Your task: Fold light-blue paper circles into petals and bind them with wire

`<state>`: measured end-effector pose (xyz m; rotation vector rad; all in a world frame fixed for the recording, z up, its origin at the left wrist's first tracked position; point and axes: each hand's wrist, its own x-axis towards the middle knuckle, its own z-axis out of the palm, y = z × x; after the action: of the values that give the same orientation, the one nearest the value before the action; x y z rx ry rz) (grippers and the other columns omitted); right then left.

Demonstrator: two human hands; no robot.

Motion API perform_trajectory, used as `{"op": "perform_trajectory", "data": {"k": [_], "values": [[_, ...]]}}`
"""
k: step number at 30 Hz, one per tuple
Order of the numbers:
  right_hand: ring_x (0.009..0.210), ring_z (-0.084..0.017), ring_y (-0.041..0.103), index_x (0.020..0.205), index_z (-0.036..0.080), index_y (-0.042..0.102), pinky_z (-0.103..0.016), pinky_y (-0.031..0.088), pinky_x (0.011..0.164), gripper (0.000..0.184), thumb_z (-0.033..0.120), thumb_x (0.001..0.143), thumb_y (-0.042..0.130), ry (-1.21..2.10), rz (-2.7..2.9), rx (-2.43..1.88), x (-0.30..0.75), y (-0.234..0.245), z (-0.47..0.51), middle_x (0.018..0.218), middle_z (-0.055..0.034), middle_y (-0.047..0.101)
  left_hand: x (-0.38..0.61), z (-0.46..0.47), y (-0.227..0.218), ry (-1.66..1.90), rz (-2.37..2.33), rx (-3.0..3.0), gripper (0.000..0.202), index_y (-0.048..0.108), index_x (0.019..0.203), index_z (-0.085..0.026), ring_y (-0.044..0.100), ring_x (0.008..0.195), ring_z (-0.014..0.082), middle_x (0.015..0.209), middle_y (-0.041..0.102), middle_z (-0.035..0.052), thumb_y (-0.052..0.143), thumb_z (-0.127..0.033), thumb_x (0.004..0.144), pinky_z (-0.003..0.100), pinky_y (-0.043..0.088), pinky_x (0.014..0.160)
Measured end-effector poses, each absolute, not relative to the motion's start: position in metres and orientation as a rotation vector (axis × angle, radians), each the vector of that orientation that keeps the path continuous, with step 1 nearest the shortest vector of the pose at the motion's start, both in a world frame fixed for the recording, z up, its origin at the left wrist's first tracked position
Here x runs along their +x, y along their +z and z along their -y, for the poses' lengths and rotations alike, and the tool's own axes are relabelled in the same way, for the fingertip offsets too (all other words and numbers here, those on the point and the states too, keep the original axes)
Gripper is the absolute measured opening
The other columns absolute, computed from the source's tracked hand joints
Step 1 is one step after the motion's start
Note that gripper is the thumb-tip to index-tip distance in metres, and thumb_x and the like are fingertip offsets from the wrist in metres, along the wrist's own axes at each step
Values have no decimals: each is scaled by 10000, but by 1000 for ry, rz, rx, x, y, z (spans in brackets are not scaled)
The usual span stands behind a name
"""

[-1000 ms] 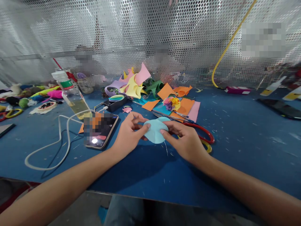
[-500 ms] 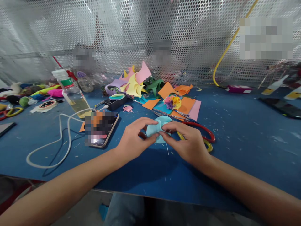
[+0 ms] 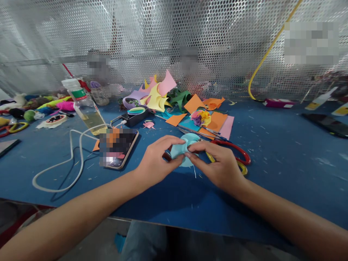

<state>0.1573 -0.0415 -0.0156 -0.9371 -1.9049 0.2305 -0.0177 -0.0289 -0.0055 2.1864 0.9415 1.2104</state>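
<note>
Across the broad, flat blue surface (image 3: 282, 174), I look down on the bare left hand (image 3: 159, 156) and the bare right hand (image 3: 219, 159), with the red-and-yellow-handled metal scissors (image 3: 240, 147) lying partly behind the right one. Both sets of fingers are narrowed in a pinch on the light-blue, round paper piece (image 3: 178, 148), held up between them. To work it well, I'd make each pinch light and close to where the paper curls, lest it crumple.

Held paper (image 3: 178, 149): light blue
Paper flower (image 3: 201, 118): yellow, pink, purple
Scissor handles (image 3: 234, 145): red, yellow
Tabletop (image 3: 282, 181): blue, pale-flecked
Cable (image 3: 82, 156): white
Mesh wall (image 3: 152, 32): silver, hole-dotted
</note>
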Motion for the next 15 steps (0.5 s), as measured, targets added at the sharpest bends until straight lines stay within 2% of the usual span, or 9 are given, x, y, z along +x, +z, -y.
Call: {"op": "perform_trajectory", "data": {"k": [3, 7, 11, 15], "values": [[780, -168, 623, 836, 218, 596, -306, 503, 738, 82, 166, 802, 542, 197, 1954, -892, 157, -13, 42, 831, -39, 655, -18, 28, -6, 1234, -931, 2248, 234, 596, 989, -189, 602, 883, 160, 996, 640, 64, 598, -188, 754, 183, 502, 553], [817, -159, 602, 878, 197, 619, -285, 489, 742, 122, 140, 812, 534, 115, 2046, -825, 157, -11, 43, 862, -59, 626, -19, 27, -7, 1186, -970, 2278, 235, 583, 1005, -203, 618, 870, 148, 964, 665, 36, 594, -208, 770, 213, 515, 664], [820, -165, 602, 958, 211, 589, -294, 485, 749, 159, 155, 812, 556, 24, 2059, -863, 158, -13, 44, 851, -42, 644, -19, 27, -9, 1110, -956, 2287, 277, 539, 1065, -216, 628, 891, 140, 1002, 664, 27, 573, -203, 791, 208, 511, 687], [758, -165, 601, 971, 239, 561, -300, 501, 694, 186, 184, 795, 586, 19, 1988, -951, 157, -13, 44, 855, -34, 629, -19, 28, -8, 1056, -962, 2315, 284, 519, 1096, -217, 644, 870, 143, 987, 679, 27, 541, -199, 813, 238, 514, 722]]}}
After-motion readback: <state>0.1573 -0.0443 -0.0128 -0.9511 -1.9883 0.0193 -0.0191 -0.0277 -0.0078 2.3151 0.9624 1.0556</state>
